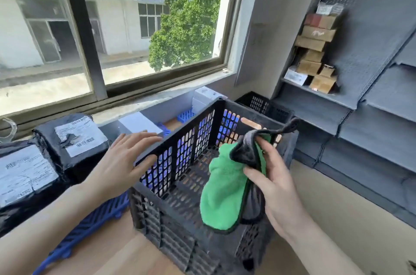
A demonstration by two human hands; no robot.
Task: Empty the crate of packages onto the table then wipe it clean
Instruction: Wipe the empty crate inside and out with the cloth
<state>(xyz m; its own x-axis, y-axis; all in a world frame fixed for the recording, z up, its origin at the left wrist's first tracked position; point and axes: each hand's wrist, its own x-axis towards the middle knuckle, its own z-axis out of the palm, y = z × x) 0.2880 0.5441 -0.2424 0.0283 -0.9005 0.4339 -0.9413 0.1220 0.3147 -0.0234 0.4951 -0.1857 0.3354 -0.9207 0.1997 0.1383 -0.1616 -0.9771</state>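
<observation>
A black perforated plastic crate stands in the middle with nothing inside it. My left hand rests on its left rim, thumb hooked over the edge, fingers spread. My right hand holds a green and grey cloth that hangs down inside the crate's right side. Two black wrapped packages with white labels lie to the left on a blue plastic pallet.
White boxes and another black crate stand behind, under a wide window. A grey shelf unit with stacked cardboard boxes fills the right side. A wooden surface lies below.
</observation>
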